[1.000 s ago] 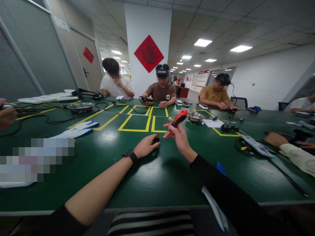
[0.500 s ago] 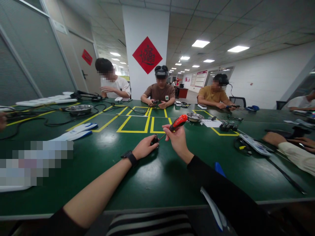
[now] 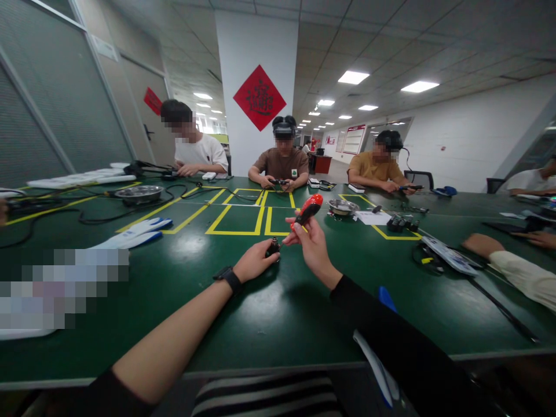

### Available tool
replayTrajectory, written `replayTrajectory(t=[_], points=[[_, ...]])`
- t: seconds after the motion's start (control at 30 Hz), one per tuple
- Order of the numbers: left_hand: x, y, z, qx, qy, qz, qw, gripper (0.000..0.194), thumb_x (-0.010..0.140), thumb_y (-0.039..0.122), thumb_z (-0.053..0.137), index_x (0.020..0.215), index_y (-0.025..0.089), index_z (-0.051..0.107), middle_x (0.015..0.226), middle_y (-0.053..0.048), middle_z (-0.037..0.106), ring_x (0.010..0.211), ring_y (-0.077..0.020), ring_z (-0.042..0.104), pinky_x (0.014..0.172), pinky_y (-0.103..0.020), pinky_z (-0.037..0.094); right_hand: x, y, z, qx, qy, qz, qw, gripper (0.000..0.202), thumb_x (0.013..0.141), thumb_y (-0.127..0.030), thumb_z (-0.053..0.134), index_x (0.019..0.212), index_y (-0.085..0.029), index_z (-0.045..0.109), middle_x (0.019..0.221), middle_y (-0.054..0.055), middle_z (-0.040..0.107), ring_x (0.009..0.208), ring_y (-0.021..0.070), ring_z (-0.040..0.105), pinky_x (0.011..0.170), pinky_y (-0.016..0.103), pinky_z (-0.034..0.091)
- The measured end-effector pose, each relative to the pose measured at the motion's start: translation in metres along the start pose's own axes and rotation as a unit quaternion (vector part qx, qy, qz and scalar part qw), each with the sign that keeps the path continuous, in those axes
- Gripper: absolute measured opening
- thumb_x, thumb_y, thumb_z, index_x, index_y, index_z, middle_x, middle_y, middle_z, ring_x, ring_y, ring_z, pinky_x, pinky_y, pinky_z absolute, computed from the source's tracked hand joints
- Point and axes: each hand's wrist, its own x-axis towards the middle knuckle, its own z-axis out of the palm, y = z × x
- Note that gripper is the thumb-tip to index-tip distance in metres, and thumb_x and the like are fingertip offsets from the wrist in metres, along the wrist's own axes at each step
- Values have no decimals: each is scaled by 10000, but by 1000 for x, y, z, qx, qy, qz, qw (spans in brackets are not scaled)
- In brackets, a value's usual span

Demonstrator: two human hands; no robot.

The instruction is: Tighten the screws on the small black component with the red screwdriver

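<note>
My left hand (image 3: 256,260), with a dark watch at the wrist, holds a small black part (image 3: 273,248) upright near the middle of the green table (image 3: 243,324). The fingers of my right hand (image 3: 310,243) are wrapped round a red and black screwdriver (image 3: 309,211). Its handle tilts up to the right, and its shaft points down to the left, with the tip at the black part. Whether the tip sits inside the part is too small to tell.
Gloves (image 3: 145,230) lie at the left. Metal bowls (image 3: 343,207) stand further back, near a paper (image 3: 373,218) and several black parts (image 3: 402,223). A power strip (image 3: 449,255) is at the right, beside a person's sleeve (image 3: 521,278). People sit opposite.
The screwdriver handle has shifted slightly left and down, and my right fingers have changed their grip on it. My left hand stays put. The person at the far left has lowered a hand.
</note>
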Motion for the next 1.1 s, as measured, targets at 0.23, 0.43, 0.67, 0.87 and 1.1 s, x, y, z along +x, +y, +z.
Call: replayTrajectory(t=[0.23, 0.43, 0.67, 0.87, 1.1], points=[[0, 1, -1, 10, 7, -3, 1000, 211, 809, 308, 508, 939, 155, 572, 902, -61, 625, 795, -190, 565, 707, -278, 428, -1, 1, 2, -21, 26, 0, 999, 334, 771, -348, 616, 975, -228, 381, 898, -1, 615, 459, 82, 587, 443, 213, 510], [-1, 1, -1, 1, -3, -2, 1000, 230, 812, 312, 508, 968, 158, 577, 916, -63, 629, 806, -193, 571, 730, -286, 435, -2, -1, 3, -41, 49, 2, 998, 356, 721, -345, 673, 908, -211, 402, 792, -14, 623, 409, 74, 537, 399, 204, 462], [0, -1, -1, -5, -2, -2, 1000, 247, 814, 307, 504, 1005, 165, 570, 942, -65, 629, 835, -200, 574, 765, -300, 439, 1, 8, -4, -4, 58, 46, 997, 312, 767, -376, 613, 926, -200, 410, 714, -5, 646, 402, 76, 531, 387, 182, 432], [0, 1, -2, -1, 0, 1, 1000, 227, 813, 310, 506, 970, 160, 572, 921, -61, 625, 808, -192, 569, 739, -287, 434, 1, 11, -8, 58, 33, 56, 996, 286, 817, -327, 531, 1072, -224, 452, 810, 4, 649, 523, 98, 598, 517, 232, 510], [0, -1, 0, 5, 3, 4, 1000, 198, 815, 314, 503, 931, 165, 563, 865, -46, 610, 759, -178, 552, 704, -276, 423, -1, 7, -7, 49, 14, 51, 997, 352, 834, -307, 486, 1179, -250, 444, 875, 15, 652, 543, 93, 598, 548, 241, 509]])
